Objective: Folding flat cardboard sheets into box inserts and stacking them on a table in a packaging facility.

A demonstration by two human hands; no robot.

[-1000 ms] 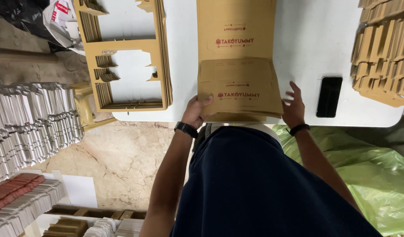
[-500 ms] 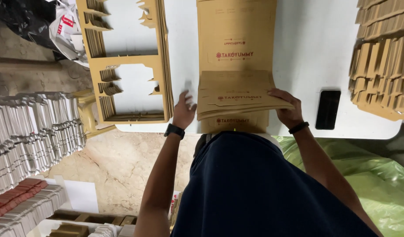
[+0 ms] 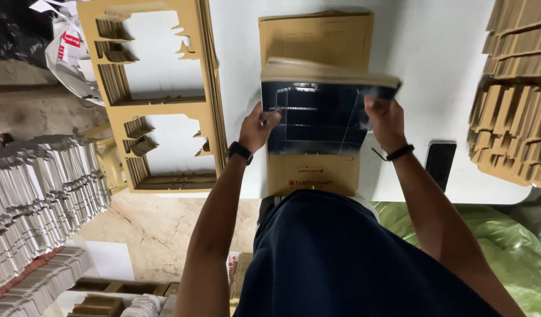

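A stack of flat brown cardboard blanks (image 3: 315, 36) lies on the white table (image 3: 435, 53) in front of me. My left hand (image 3: 257, 127) and my right hand (image 3: 385, 120) grip the left and right edges of a thick bundle of blanks (image 3: 320, 111), lifted and tipped up so its shiny dark underside faces me. Below the bundle, the near end of the brown stack (image 3: 312, 171) still lies flat on the table. A black watch is on my left wrist and a dark band on my right.
Die-cut brown cardboard waste frames (image 3: 159, 100) lie at the table's left. Piles of folded brown pieces (image 3: 514, 100) stand at the right, with a black phone (image 3: 440, 163) beside them. Grey-white stacked blanks (image 3: 35, 194) sit on the floor left; a green bag (image 3: 511, 246) lies right.
Both hands have lifted the near edge of a bundle of blanks off the stack and tipped it up and away, so the dark underside now shows.
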